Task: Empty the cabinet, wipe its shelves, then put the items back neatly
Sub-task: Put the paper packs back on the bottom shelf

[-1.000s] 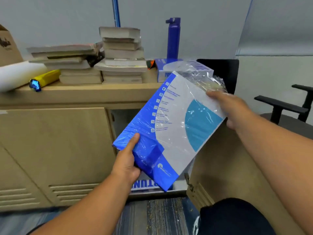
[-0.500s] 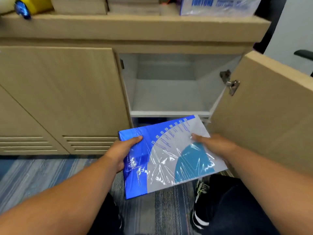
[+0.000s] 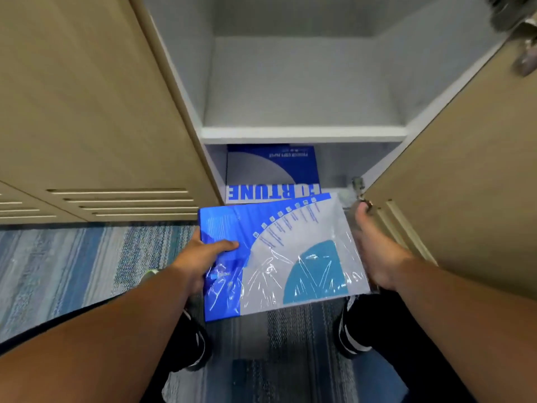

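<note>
I hold a blue and white ream of copy paper (image 3: 279, 257) in clear wrap, flat and low in front of the open cabinet (image 3: 302, 134). My left hand (image 3: 203, 257) grips its left edge with the thumb on top. My right hand (image 3: 377, 254) holds its right edge. A second ream (image 3: 271, 173), printed FORTUNE, lies on the cabinet's bottom shelf just beyond the one I hold. The upper shelf (image 3: 299, 91) is bare and grey.
The open cabinet door (image 3: 465, 170) stands close on the right, its lower hinge (image 3: 359, 187) near my right fingertips. A shut door (image 3: 87, 112) with vent slots is at left. My shoes (image 3: 351, 330) rest on striped blue carpet (image 3: 72, 271).
My view has tilted down from the cabinet top to its lower shelves. Both hands have brought the ream down from chest height to the level of the bottom shelf.
</note>
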A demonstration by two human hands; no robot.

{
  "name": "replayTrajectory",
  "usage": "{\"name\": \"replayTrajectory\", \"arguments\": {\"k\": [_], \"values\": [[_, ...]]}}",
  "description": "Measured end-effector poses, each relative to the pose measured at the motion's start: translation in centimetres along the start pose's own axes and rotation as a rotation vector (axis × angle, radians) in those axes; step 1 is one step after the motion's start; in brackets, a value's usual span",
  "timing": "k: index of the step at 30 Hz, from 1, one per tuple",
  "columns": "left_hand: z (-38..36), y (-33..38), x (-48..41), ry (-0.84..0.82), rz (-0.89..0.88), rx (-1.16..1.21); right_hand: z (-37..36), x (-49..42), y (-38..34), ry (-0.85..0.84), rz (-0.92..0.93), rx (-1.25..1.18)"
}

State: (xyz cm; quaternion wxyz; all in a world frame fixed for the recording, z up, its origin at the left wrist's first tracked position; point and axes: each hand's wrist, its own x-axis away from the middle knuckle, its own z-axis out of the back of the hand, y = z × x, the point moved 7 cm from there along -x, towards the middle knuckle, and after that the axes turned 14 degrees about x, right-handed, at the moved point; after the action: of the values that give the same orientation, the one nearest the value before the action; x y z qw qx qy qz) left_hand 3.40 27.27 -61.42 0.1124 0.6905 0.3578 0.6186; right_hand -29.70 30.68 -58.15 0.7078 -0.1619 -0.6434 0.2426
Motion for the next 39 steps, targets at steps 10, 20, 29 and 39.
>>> {"name": "replayTrajectory", "arguments": {"k": [10, 20, 29, 39], "values": [[-3.8, -0.3, -8.2, -0.024, -0.072, -0.108, 2.6, -8.6, -0.1, 0.285, -0.006, 0.202], [-10.6, 10.4, -14.0, 0.155, -0.42, -0.641, 5.6, -16.0, -8.2, 0.451, 0.105, 0.152], [-11.9, 4.7, -15.4, -0.084, -0.587, -1.659, 3.8, -19.5, -10.3, 0.441, 0.024, 0.714], [-12.6, 8.1, -16.7, 0.076, -0.585, -1.822, 0.6, -21.6, -8.0, 0.226, -0.02, 0.214]]}}
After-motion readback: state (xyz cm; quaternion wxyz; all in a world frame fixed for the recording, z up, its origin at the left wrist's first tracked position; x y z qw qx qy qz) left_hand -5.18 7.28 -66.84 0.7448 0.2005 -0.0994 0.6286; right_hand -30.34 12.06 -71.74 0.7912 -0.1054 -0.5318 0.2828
